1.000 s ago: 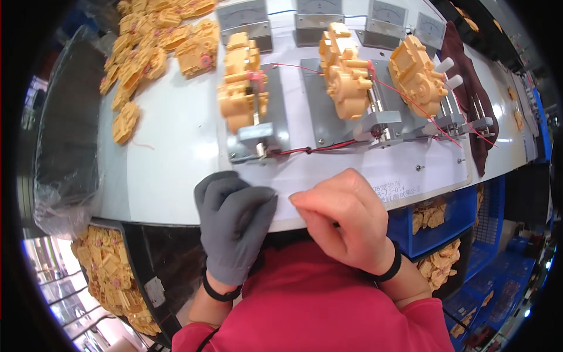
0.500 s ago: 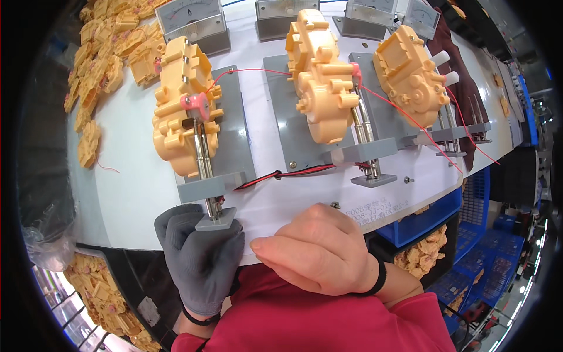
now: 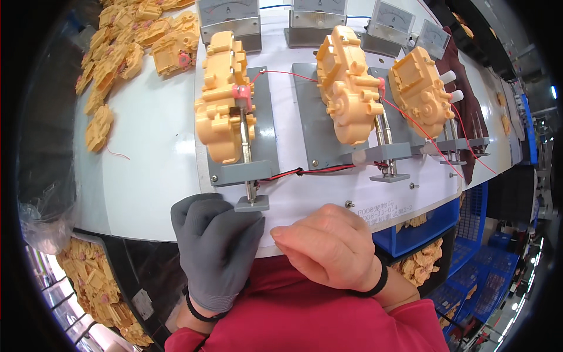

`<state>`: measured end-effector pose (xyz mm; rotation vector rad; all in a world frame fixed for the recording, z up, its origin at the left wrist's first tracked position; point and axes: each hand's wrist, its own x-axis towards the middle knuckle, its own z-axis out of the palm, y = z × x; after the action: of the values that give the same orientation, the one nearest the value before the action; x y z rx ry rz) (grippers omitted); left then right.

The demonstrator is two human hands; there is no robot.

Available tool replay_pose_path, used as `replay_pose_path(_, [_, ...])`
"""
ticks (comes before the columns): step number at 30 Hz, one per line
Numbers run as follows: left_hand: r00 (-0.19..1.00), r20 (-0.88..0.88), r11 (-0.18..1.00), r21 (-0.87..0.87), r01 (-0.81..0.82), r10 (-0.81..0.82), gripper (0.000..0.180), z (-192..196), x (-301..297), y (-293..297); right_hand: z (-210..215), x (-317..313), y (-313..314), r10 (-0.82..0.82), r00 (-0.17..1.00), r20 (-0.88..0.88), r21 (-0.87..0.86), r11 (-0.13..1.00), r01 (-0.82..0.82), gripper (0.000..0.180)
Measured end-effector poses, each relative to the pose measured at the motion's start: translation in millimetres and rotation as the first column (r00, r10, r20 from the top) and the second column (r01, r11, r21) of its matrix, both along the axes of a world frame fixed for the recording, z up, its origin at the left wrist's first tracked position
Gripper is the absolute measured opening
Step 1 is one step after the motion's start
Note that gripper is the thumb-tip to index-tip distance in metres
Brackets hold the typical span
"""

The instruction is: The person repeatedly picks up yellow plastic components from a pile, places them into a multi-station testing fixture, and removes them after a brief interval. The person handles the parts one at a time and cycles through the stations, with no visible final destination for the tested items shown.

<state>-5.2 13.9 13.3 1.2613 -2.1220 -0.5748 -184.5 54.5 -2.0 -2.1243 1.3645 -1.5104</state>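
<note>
My left hand [image 3: 217, 252], in a grey glove, is closed with its fingers curled, just in front of the small grey end plate [image 3: 252, 203] of the left test fixture. My bare right hand [image 3: 331, 249] is also closed, level with it at the table's near edge. The insides of both hands are hidden. On the left fixture stands an orange-yellow plastic gear housing [image 3: 223, 105] with a pink round piece, against metal probe pins [image 3: 244, 138]. A second housing [image 3: 349, 88] stands on the middle fixture, and a third housing [image 3: 419, 94] on the right one. Thin red wires run from them.
Grey analog meters [image 3: 229, 23] line the back. More housings [image 3: 120, 53] are heaped at the far left, and several fill a bin [image 3: 99, 287] below. Small toggle switches [image 3: 350, 204] sit along the front edge. A blue tray [image 3: 422, 229] is at the right below the tabletop.
The view has shifted, so the fixtures and housings appear further right. My left hand has drawn slightly nearer and left of the end plate, which overlapped the glove before. My right hand stays closed.
</note>
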Motion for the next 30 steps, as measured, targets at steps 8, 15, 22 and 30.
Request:
replay_pose_path(8, [1.0, -0.017, 0.998, -0.067, -0.005, 0.004, 0.02, -3.9, -2.0, -0.2, -5.3, 5.8, 2.4, -0.045, 0.999, -0.01, -0.036, 0.998, 0.045, 0.039])
replay_pose_path(15, [0.997, -0.05, 0.986, -0.155, 0.057, -0.066, 0.021, -6.9, 2.4, -2.5, 1.1, 6.5, 1.4, -0.027, 0.998, 0.054, 0.018, 0.999, 0.026, 0.039])
replay_pose_path(22, [0.966, -0.224, 0.969, 0.176, 0.173, -0.131, 0.039, 30.6, 33.3, -24.3, 13.2, 11.7, 3.9, -0.011, 0.987, 0.162, 0.12, 0.993, -0.008, 0.055])
replay_pose_path(30, [0.955, -0.252, 0.868, 0.427, 0.254, -0.155, 0.087, 82.1, 13.4, -100.8, 19.1, 27.7, -7.1, 0.032, 0.969, 0.244, 0.106, 0.993, -0.06, 0.054])
